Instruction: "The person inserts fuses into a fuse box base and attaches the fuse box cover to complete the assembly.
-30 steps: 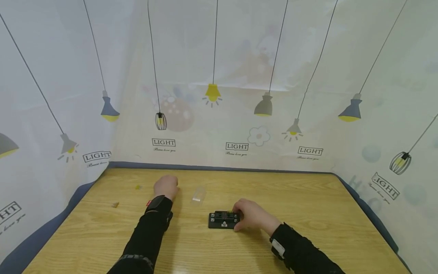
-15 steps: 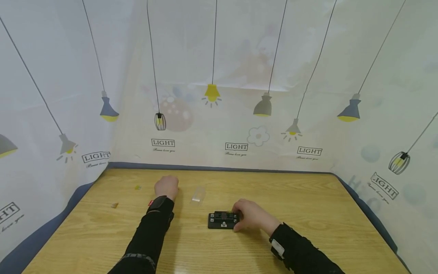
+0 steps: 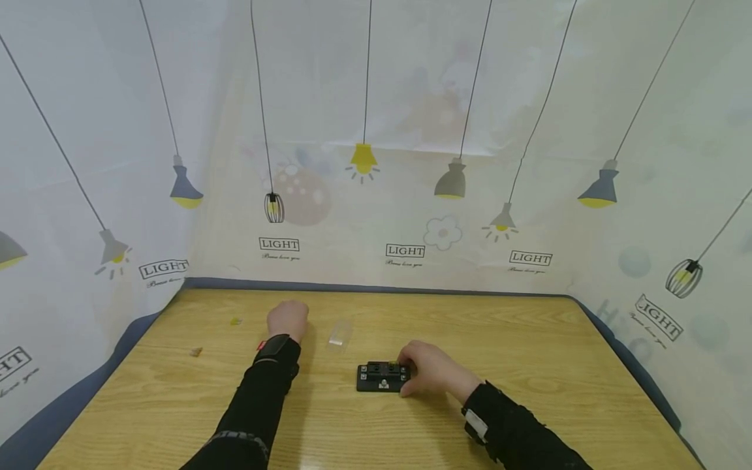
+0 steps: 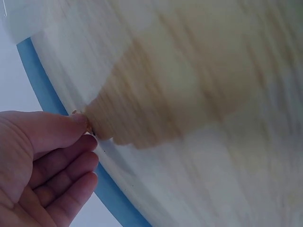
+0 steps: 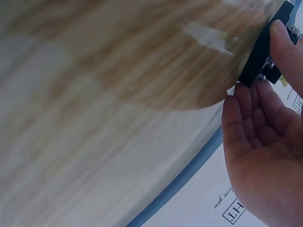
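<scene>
A black terminal block (image 3: 376, 376) with metal screws lies flat on the wooden table, in the middle of the head view. My right hand (image 3: 431, 369) holds its right end, thumb on the near side and fingers on the far side. The right wrist view shows the thumb and fingertips on the black base (image 5: 265, 47). Farther left, my left hand (image 3: 288, 320) is low over the table. Between its thumb and index finger it pinches a small copper-coloured piece (image 4: 88, 126), mostly covered by the fingertips. The head view hides that piece behind the hand.
A clear plastic cover (image 3: 339, 334) lies between the two hands, behind the block. Left of my left hand are a small yellow piece (image 3: 236, 321) and a small brown piece (image 3: 196, 352). A printed curtain (image 3: 329, 261) rises behind the table's blue edge.
My left hand has shifted very slightly to the right. The right hand and the terminal block stay in place; the whole view drifts a little.
</scene>
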Demonstrator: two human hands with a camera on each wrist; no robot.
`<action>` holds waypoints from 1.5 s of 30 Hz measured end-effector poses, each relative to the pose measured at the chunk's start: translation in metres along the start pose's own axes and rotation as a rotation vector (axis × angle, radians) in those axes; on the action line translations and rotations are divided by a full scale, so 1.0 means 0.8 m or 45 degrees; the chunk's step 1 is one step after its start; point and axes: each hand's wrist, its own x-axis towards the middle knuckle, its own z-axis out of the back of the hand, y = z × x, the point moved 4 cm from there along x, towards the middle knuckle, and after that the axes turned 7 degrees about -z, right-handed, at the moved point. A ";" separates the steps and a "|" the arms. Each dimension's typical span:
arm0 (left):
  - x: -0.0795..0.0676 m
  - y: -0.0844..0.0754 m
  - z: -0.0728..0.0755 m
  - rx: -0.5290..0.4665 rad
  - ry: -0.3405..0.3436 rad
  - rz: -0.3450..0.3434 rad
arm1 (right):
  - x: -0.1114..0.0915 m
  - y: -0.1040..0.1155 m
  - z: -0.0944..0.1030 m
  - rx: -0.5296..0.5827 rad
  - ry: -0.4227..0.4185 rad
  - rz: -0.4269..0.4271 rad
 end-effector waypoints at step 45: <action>0.003 0.015 0.028 -0.185 -0.063 0.050 | 0.001 0.001 0.000 -0.018 -0.014 -0.001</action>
